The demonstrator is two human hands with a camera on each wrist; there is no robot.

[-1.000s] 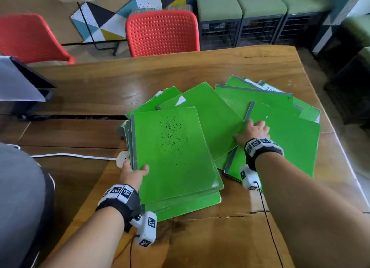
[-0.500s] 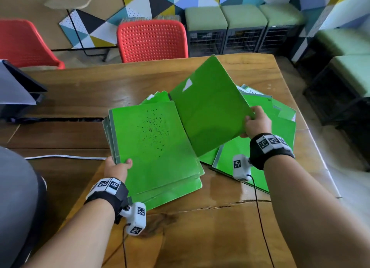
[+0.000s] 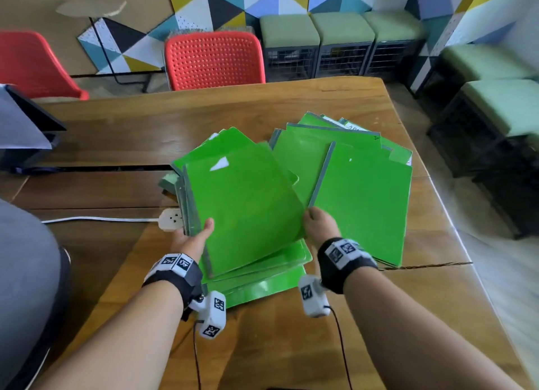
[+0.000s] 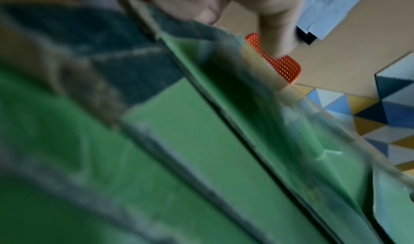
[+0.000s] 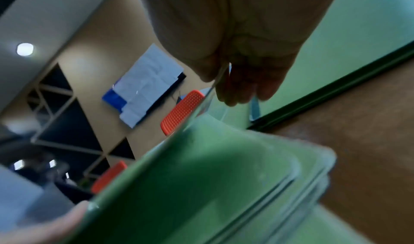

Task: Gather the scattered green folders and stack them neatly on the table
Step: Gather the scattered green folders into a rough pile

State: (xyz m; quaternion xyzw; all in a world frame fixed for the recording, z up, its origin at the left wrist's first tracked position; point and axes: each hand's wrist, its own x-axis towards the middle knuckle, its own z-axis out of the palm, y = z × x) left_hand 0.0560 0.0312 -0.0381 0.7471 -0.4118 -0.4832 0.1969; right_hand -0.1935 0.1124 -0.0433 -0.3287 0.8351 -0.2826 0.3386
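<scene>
On the wooden tabletop (image 3: 291,104), the left hand (image 3: 191,241) has its grip closed on the grey spine edge of a stack of glossy green folders (image 3: 262,276), thumb on top. The right hand (image 3: 319,225) pinches the right edge of the top green folder (image 3: 245,203), held tilted over the stack. More scattered green folders (image 3: 361,191) lie overlapping just to the right. A small handwritten mark on one far corner is too small to read. A white power strip (image 3: 170,219) lies beside the stack.
</scene>
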